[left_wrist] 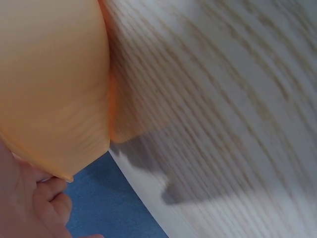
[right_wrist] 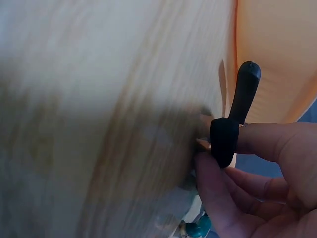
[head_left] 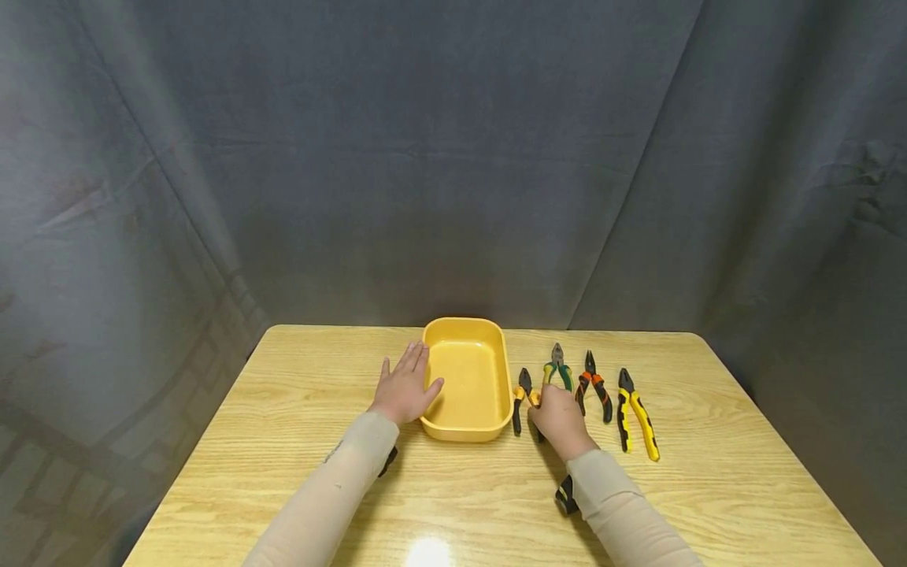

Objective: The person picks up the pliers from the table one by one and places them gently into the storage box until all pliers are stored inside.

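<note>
Left grip (head_left: 405, 391): fingers extended, touching the left rim of the yellow bin (head_left: 464, 434). Right grip (head_left: 561, 424) pinches a handle of the black-and-orange pliers (head_left: 524, 379), just right of the bin — little room between. Tabletop (head_left: 312, 386) runs wide leftward to its edge. Green-handled pliers (head_left: 558, 361) partly hidden behind right grip; left fingertips cut off in left-wrist view.

Right hand (head_left: 563, 423) partly hides green-handled pliers (head_left: 558, 363)

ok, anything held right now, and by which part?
Right hand: orange-and-black pliers, pinched by one black handle, the one farther from the yellow bin. Left hand: nothing held, straight fingers resting at the bin's rim.
</note>
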